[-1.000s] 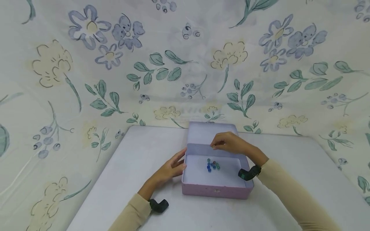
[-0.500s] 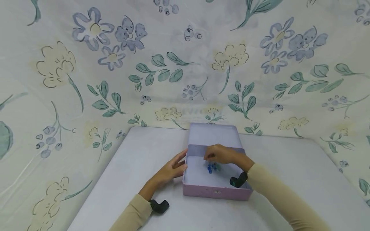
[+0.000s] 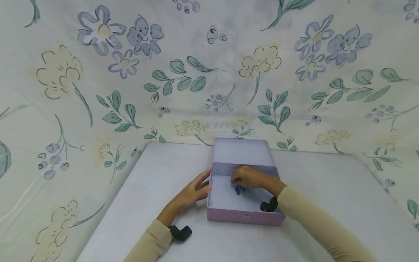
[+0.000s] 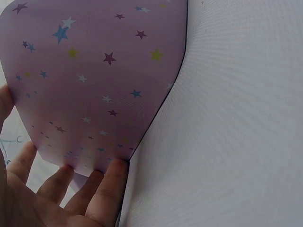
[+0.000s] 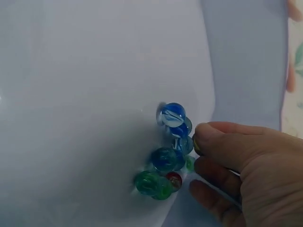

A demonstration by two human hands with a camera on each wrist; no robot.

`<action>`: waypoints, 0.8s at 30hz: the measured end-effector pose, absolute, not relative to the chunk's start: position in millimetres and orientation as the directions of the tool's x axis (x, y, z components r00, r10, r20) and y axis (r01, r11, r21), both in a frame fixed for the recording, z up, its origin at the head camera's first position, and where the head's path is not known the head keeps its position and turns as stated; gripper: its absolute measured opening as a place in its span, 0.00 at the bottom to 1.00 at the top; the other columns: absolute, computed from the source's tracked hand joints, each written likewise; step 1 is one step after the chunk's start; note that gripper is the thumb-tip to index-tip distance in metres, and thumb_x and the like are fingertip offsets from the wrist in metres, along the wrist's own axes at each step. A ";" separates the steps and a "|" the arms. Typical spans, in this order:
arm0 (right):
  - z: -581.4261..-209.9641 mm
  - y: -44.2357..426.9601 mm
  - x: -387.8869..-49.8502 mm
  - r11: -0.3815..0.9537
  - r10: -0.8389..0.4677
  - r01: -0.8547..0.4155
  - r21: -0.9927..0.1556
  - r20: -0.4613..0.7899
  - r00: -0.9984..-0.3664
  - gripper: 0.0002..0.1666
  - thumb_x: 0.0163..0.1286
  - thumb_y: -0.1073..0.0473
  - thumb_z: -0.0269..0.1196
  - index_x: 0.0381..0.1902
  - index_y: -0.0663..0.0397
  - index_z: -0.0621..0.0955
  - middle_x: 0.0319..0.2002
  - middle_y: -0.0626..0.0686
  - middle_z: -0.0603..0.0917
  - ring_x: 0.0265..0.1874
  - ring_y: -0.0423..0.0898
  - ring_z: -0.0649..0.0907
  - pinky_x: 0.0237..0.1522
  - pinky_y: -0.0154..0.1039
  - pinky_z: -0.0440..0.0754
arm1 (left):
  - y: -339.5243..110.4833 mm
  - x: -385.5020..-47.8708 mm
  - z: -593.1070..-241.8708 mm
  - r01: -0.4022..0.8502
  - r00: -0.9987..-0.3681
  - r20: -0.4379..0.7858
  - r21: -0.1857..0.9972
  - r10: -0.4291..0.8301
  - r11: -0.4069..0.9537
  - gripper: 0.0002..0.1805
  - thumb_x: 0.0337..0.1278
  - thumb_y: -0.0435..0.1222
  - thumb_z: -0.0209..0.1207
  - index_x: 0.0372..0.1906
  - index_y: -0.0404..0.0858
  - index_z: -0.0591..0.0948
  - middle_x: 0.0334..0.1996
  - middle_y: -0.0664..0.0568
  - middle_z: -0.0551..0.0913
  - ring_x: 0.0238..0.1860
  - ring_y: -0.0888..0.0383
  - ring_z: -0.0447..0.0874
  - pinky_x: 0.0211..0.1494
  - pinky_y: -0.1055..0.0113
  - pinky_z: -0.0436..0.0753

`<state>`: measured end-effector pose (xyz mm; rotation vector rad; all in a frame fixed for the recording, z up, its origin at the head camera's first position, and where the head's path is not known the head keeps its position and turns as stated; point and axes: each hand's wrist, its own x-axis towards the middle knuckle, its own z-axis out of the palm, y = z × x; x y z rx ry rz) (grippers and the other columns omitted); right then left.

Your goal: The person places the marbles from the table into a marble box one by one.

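An open lilac box (image 3: 226,215) stands on the table, its lid laid back behind it. Several glass marbles (image 5: 164,159), blue, green and one reddish, lie clustered on its white floor. My right hand (image 3: 247,177) is inside the box over them. In the right wrist view its thumb and forefinger pinch a small dark marble with a yellow tint (image 5: 196,144), partly hidden by the fingers. My left hand (image 3: 191,191) rests its extended fingertips (image 4: 111,176) against the box's left wall, which is printed with coloured stars in the left wrist view.
The white table (image 3: 170,163) extends on both sides of the box. A flower-patterned sheet (image 3: 209,80) hangs behind the table. The raised lid (image 3: 242,151) stands close to the table's back edge. Dark cameras (image 3: 180,233) are strapped at both wrists.
My right hand has come down and slightly left from above the box's back to the marbles, covering some of them. The left hand stays at the box's side.
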<state>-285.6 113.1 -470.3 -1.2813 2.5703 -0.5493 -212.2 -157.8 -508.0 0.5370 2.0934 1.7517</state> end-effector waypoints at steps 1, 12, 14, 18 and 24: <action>-471.0 113.5 -285.2 0.549 -0.805 -0.726 -0.416 -0.030 -0.592 0.08 0.66 0.65 0.68 0.41 0.54 0.89 0.38 0.47 0.89 0.38 0.37 0.84 0.46 0.29 0.86 | -157.5 -212.2 -508.1 0.060 -0.864 -0.030 0.985 0.503 0.160 0.38 0.74 0.39 0.52 0.81 0.58 0.49 0.82 0.51 0.42 0.80 0.37 0.48 0.71 0.43 0.72; -474.1 117.5 -281.6 0.564 -0.803 -0.722 -0.400 -0.062 -0.593 0.08 0.65 0.65 0.68 0.42 0.53 0.89 0.37 0.47 0.88 0.37 0.35 0.83 0.44 0.28 0.85 | -154.2 -212.1 -507.5 0.062 -0.859 -0.030 0.985 0.511 0.163 0.39 0.73 0.42 0.54 0.80 0.59 0.49 0.82 0.51 0.42 0.80 0.37 0.48 0.71 0.45 0.73; -474.2 117.4 -281.7 0.572 -0.799 -0.717 -0.397 -0.072 -0.597 0.09 0.65 0.65 0.68 0.43 0.52 0.89 0.38 0.47 0.87 0.37 0.35 0.83 0.45 0.28 0.85 | -154.3 -212.1 -507.6 0.054 -0.860 -0.035 0.986 0.510 0.159 0.39 0.73 0.43 0.54 0.80 0.59 0.49 0.82 0.51 0.42 0.80 0.38 0.48 0.71 0.45 0.72; -468.4 117.4 -281.7 0.560 -0.803 -0.721 -0.408 -0.052 -0.594 0.11 0.66 0.64 0.68 0.46 0.55 0.89 0.40 0.49 0.88 0.38 0.37 0.84 0.44 0.30 0.86 | -155.9 -212.0 -509.8 0.037 -0.862 -0.042 0.989 0.506 0.146 0.39 0.74 0.40 0.53 0.81 0.58 0.49 0.82 0.50 0.42 0.80 0.38 0.48 0.71 0.45 0.72; -440.2 136.6 -277.7 0.483 -0.794 -0.727 -0.488 0.105 -0.598 0.13 0.71 0.58 0.64 0.49 0.58 0.87 0.41 0.48 0.88 0.38 0.36 0.84 0.43 0.30 0.85 | -161.1 -209.4 -508.8 0.038 -0.868 -0.045 0.987 0.494 0.157 0.38 0.74 0.37 0.53 0.80 0.58 0.49 0.82 0.50 0.44 0.80 0.38 0.48 0.71 0.45 0.72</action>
